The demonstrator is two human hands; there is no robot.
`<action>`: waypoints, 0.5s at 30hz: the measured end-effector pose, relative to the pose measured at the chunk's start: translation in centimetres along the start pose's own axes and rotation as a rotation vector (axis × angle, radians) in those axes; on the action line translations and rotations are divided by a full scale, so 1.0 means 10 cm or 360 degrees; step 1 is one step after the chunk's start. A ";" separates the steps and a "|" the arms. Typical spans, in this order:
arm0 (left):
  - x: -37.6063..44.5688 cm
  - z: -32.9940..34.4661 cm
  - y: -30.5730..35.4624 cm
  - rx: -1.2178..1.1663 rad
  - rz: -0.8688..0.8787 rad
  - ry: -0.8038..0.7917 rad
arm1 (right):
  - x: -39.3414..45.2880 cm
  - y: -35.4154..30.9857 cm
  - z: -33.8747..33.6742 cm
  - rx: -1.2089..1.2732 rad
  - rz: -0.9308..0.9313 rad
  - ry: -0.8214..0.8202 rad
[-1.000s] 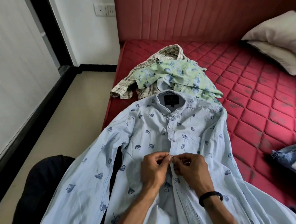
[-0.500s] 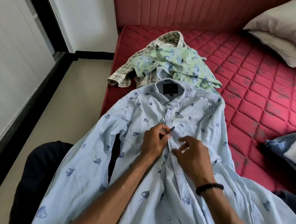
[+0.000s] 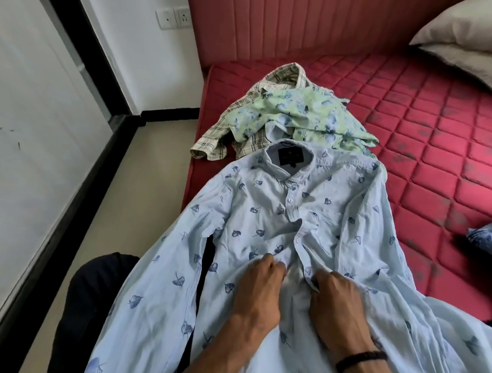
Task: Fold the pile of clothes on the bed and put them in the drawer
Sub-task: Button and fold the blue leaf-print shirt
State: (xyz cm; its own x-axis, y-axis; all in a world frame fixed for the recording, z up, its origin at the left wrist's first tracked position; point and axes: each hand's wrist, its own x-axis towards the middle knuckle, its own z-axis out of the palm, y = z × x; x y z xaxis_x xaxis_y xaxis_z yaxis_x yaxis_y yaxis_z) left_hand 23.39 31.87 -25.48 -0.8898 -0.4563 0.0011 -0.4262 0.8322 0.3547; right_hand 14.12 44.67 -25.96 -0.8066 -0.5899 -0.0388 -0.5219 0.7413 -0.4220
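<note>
Red quilted mattress (image 3: 428, 156) carried the light-blue leaf-print shirt (image 3: 266, 216), spread front-up for buttoning before folding.
Unfolded green floral shirt (image 3: 299, 118) and plaid shirt (image 3: 242, 129) lay beyond its collar. Left hand (image 3: 258, 289) and right hand (image 3: 337, 305) each pinched a placket edge, fingers curled.

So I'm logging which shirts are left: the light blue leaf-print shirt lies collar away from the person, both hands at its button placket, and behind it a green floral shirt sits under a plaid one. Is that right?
Not quite. In the head view the green floral shirt lies on top of the plaid shirt, not under it. The rest holds: the light blue shirt lies collar away, with the left hand and right hand at its placket.
</note>
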 end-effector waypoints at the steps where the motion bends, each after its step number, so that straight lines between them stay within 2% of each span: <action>1: 0.00 -0.02 0.01 0.0027 -0.0026 -0.0003 | 0.01 0.01 -0.01 -0.0005 0.0035 -0.0017; 3: 0.00 -0.04 0.06 0.0070 -0.0093 -0.0020 | 0.04 0.05 -0.08 0.0117 0.0136 -0.0036; 6: 0.01 -0.09 0.08 0.0094 -0.0185 -0.0022 | 0.08 0.17 -0.16 0.0522 0.0338 -0.0123; 9: 0.04 -0.17 0.13 -0.0052 -0.0294 0.0074 | 0.08 0.28 -0.16 0.0715 0.0391 -0.0191; 11: 0.03 -0.20 0.23 -0.0395 -0.0437 0.0237 | 0.06 0.31 -0.15 0.0859 0.0438 -0.0233; 15: -0.09 -0.09 0.48 -0.1417 -0.0792 0.0382 | 0.01 0.28 -0.15 0.1137 0.0543 -0.0334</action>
State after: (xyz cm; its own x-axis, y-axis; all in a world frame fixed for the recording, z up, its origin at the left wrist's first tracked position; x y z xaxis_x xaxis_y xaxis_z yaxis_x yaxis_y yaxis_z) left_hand 22.31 35.96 -22.97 -0.5496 -0.8151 -0.1830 -0.3749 0.0449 0.9260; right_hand 12.14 47.14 -25.76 -0.7832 -0.4690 -0.4082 0.1028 0.5499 -0.8289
